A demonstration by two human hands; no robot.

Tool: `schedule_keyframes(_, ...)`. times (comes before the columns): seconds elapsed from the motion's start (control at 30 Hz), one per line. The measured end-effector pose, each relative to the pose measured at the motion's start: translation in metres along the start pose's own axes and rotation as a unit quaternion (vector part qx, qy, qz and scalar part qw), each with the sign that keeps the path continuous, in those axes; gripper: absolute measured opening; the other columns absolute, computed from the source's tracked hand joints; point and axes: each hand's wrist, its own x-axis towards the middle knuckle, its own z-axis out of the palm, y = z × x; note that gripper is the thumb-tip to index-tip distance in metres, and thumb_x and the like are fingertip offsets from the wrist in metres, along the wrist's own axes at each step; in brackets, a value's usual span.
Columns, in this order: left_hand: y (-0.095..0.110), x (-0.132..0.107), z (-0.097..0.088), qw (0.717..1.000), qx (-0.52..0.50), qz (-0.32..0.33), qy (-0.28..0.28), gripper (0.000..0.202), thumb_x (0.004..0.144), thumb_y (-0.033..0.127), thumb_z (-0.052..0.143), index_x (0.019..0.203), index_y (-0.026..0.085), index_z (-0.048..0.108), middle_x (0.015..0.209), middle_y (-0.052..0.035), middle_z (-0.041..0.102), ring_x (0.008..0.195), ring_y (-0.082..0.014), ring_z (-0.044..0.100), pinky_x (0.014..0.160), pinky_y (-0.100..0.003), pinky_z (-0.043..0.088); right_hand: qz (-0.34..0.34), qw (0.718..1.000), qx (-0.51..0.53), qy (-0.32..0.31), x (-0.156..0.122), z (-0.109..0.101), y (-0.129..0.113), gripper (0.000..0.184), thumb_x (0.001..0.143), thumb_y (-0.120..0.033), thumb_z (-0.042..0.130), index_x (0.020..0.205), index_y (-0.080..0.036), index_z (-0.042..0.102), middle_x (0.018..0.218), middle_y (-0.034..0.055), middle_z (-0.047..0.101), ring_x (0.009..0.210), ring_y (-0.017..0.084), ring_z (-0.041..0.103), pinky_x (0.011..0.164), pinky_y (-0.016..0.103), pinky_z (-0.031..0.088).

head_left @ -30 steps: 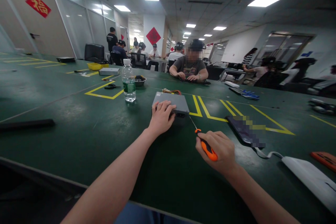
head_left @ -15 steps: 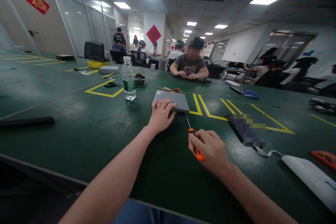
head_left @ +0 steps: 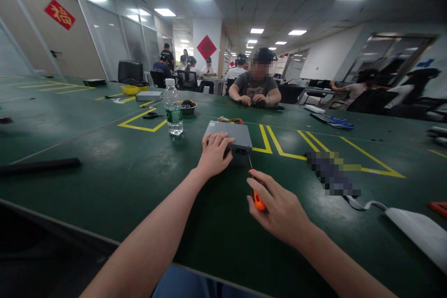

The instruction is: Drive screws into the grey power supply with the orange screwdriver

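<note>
A grey metal box (head_left: 233, 133) with coloured wires at its far end lies on the green table (head_left: 104, 167). My left hand (head_left: 213, 153) rests on its near left corner, fingers curled over the edge. My right hand (head_left: 279, 209) is closed round an orange-handled screwdriver (head_left: 257, 201). The thin shaft points up at the box's near face, its tip close to the lower right corner.
A water bottle (head_left: 173, 108) stands left of the box, with a dark bowl (head_left: 188, 107) behind it. A black bar (head_left: 40, 166) lies at the left. A blurred flat device (head_left: 331, 174) and a white cabled unit (head_left: 417, 233) lie right. A person (head_left: 256, 88) sits opposite.
My right hand has moved left and forward with the screwdriver, bringing its tip from the table up to the box's near face. My left hand stays on the box.
</note>
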Motion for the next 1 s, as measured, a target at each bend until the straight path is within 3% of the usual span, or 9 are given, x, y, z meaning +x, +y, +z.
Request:
schedule_keyframes(0.1, 0.000, 0.000, 0.000, 1.000, -0.003, -0.001, 0.001, 0.035, 0.077, 0.026, 0.049, 0.111, 0.026, 0.050, 0.123, -0.0030, 0.050, 0.120, -0.0203, 0.037, 0.106, -0.041, 0.014, -0.027, 0.997, -0.064, 0.044, -0.002, -0.001, 0.004, 0.025, 0.081, -0.020, 0.050, 0.106, -0.015, 0.054, 0.103, 0.0127, 0.059, 0.075, 0.014, 0.059, 0.065, 0.024, 0.046)
schedule_keyframes(0.23, 0.001, 0.000, 0.001, 1.000, -0.007, -0.002, 0.002, 0.035, 0.076, 0.026, 0.049, 0.111, 0.026, 0.050, 0.123, -0.0040, 0.050, 0.121, -0.0219, 0.037, 0.106, -0.042, 0.015, -0.008, 0.992, -0.092, 0.084, -0.001, -0.003, 0.009, 0.006, 0.080, -0.020, 0.055, 0.083, -0.017, 0.059, 0.088, 0.0079, 0.063, 0.064, 0.011, 0.055, 0.060, 0.024, 0.043)
schedule_keyframes(0.43, 0.001, 0.000, 0.000, 1.000, -0.006, -0.005, 0.000, 0.036, 0.075, 0.027, 0.051, 0.110, 0.025, 0.050, 0.123, -0.0040, 0.050, 0.120, -0.0218, 0.037, 0.106, -0.042, 0.015, -0.004, 0.999, -0.021, 0.034, 0.002, -0.001, -0.002, 0.014, 0.083, -0.027, 0.052, 0.088, -0.015, 0.058, 0.102, 0.0127, 0.058, 0.072, 0.013, 0.057, 0.061, 0.024, 0.046)
schedule_keyframes(0.53, 0.002, 0.000, -0.001, 1.000, -0.003, -0.007, -0.001, 0.035, 0.075, 0.028, 0.051, 0.110, 0.026, 0.050, 0.123, -0.0037, 0.050, 0.121, -0.0212, 0.037, 0.106, -0.041, 0.015, -0.011, 1.000, -0.013, 0.004, 0.000, 0.003, -0.003, 0.021, 0.083, -0.023, 0.048, 0.101, -0.013, 0.055, 0.108, 0.0153, 0.055, 0.081, 0.015, 0.058, 0.067, 0.025, 0.048)
schedule_keyframes(0.6, 0.002, 0.000, -0.001, 1.000, -0.001, -0.007, -0.001, 0.035, 0.075, 0.028, 0.051, 0.110, 0.026, 0.050, 0.123, -0.0036, 0.050, 0.121, -0.0209, 0.037, 0.106, -0.041, 0.015, -0.033, 0.999, -0.037, 0.023, -0.001, 0.004, 0.001, 0.024, 0.082, -0.019, 0.048, 0.105, -0.015, 0.054, 0.107, 0.0138, 0.057, 0.082, 0.015, 0.059, 0.069, 0.025, 0.048)
schedule_keyframes(0.77, 0.003, 0.001, -0.001, 1.000, -0.003, -0.007, -0.002, 0.037, 0.074, 0.028, 0.052, 0.111, 0.025, 0.050, 0.123, -0.0040, 0.050, 0.121, -0.0213, 0.037, 0.105, -0.042, 0.015, -0.022, 0.991, -0.096, 0.088, 0.001, -0.002, 0.010, 0.013, 0.080, -0.016, 0.055, 0.092, -0.017, 0.058, 0.091, 0.0083, 0.063, 0.068, 0.012, 0.057, 0.064, 0.024, 0.045)
schedule_keyframes(0.87, 0.003, 0.000, 0.000, 1.000, -0.003, -0.011, -0.001, 0.037, 0.074, 0.028, 0.052, 0.111, 0.026, 0.050, 0.123, -0.0042, 0.050, 0.121, -0.0218, 0.037, 0.105, -0.042, 0.015, -0.015, 0.993, -0.080, 0.081, 0.003, -0.003, 0.003, 0.003, 0.080, -0.019, 0.055, 0.080, -0.016, 0.058, 0.091, 0.0101, 0.062, 0.066, 0.012, 0.056, 0.062, 0.024, 0.045)
schedule_keyframes(1.0, 0.003, 0.000, -0.001, 1.000, -0.005, -0.012, 0.002, 0.037, 0.074, 0.028, 0.052, 0.111, 0.026, 0.050, 0.123, -0.0039, 0.050, 0.121, -0.0218, 0.037, 0.106, -0.042, 0.015, -0.012, 0.998, -0.037, 0.041, 0.007, 0.001, -0.009, 0.015, 0.083, -0.022, 0.048, 0.089, -0.013, 0.058, 0.100, 0.0157, 0.058, 0.074, 0.015, 0.057, 0.064, 0.027, 0.048)
